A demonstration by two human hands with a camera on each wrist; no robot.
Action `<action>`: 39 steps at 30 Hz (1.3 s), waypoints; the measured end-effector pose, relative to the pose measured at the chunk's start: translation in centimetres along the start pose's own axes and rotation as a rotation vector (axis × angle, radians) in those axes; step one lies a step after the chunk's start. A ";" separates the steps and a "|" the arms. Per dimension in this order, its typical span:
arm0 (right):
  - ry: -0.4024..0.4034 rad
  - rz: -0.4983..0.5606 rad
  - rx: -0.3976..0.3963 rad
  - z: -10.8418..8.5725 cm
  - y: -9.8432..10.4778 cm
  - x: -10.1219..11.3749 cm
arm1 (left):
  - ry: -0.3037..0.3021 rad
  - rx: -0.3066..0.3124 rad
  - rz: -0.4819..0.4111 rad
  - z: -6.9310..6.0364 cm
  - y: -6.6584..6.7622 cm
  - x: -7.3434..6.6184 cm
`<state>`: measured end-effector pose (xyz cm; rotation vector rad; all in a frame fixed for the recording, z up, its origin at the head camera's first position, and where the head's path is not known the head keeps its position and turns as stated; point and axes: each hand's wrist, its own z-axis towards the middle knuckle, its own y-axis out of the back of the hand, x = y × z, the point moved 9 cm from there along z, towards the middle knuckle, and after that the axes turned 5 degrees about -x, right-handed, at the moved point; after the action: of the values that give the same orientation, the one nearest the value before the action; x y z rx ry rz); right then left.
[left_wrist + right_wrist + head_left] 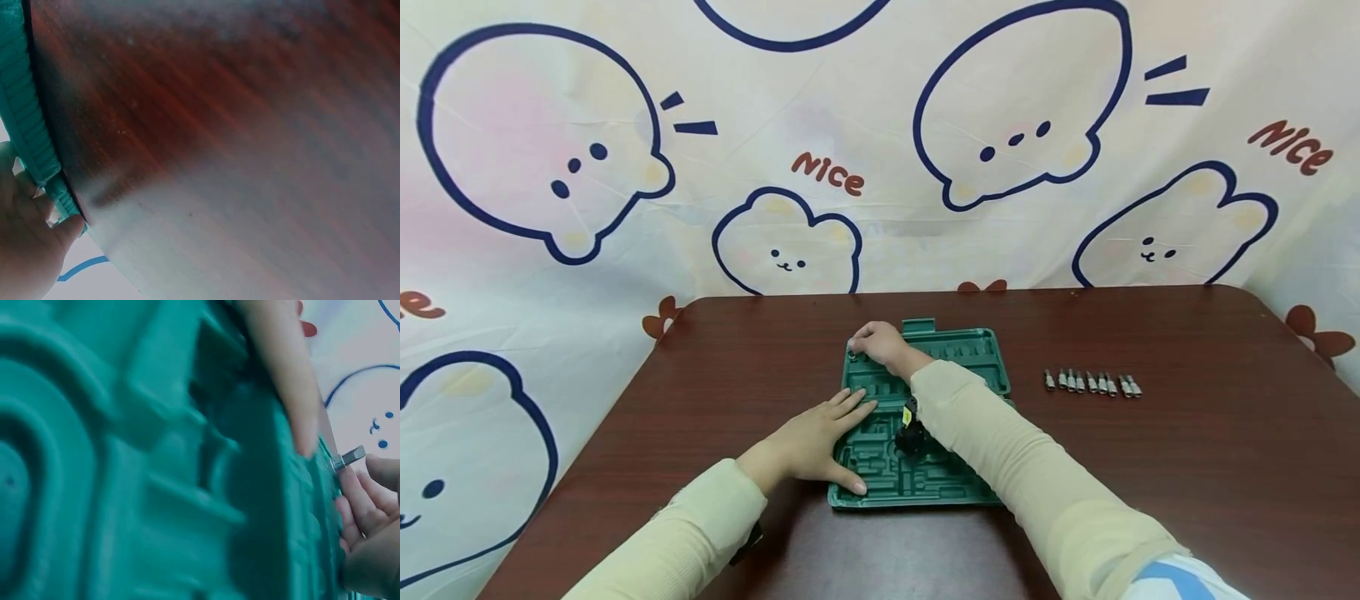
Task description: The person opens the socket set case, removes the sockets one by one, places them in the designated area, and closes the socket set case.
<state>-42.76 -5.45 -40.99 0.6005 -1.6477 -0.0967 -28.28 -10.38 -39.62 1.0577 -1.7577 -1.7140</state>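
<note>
A green tool case lies unfolded on the table, with moulded slots in both halves. At the far left corner of its far half, my right hand has its fingers bent around a small silver bit socket. The right wrist view shows that piece at the case's edge, between thumb and fingers. My left hand rests spread on the near half's left side; its thumb lies near the front corner. One of its fingers reaches across the case in the right wrist view. The right sleeve covers part of the case.
Several silver bit sockets stand in a row on the table right of the case. A black part with a yellow label sits on the case's near half. The brown table ends at a printed cloth.
</note>
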 end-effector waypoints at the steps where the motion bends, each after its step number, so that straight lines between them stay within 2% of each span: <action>1: 0.011 0.000 -0.004 0.0 0.0 0.0 | 0.002 -0.001 0.001 0.0 0.0 0.0; 4: 0.047 -0.020 0.001 -0.1 0.0 0.1 | 0.005 -0.008 0.006 0.0 0.0 0.0; 10: 0.117 -0.023 0.097 -0.7 -0.6 0.5 | 0.016 -0.005 0.003 -0.2 0.0 0.0; 14: 0.148 -0.089 0.059 -0.9 -0.5 0.6 | 0.014 -0.003 -0.001 -0.2 0.0 -0.1; 18: 0.140 -0.119 0.011 -0.9 -0.1 0.6 | 0.011 0.000 -0.003 -0.2 -0.1 -0.3; 26: 0.177 0.016 -0.016 -1.2 0.7 1.0 | 0.024 0.006 0.003 -0.3 -0.1 0.1; 30: 0.207 0.071 -0.046 -1.7 1.8 1.4 | 0.025 0.020 -0.002 -0.2 -0.2 0.3; 33: 0.209 0.133 -0.072 -2.6 3.5 1.8 | 0.033 0.024 -0.009 -0.1 -0.2 0.3; 39: 0.141 0.257 -0.114 -5.2 7.9 1.1 | 0.043 0.027 -0.031 -0.1 -0.1 0.2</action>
<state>-40.46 2.25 -35.90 0.2985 -1.5569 0.0388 -28.27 -10.63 -39.77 1.1308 -1.7513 -1.6773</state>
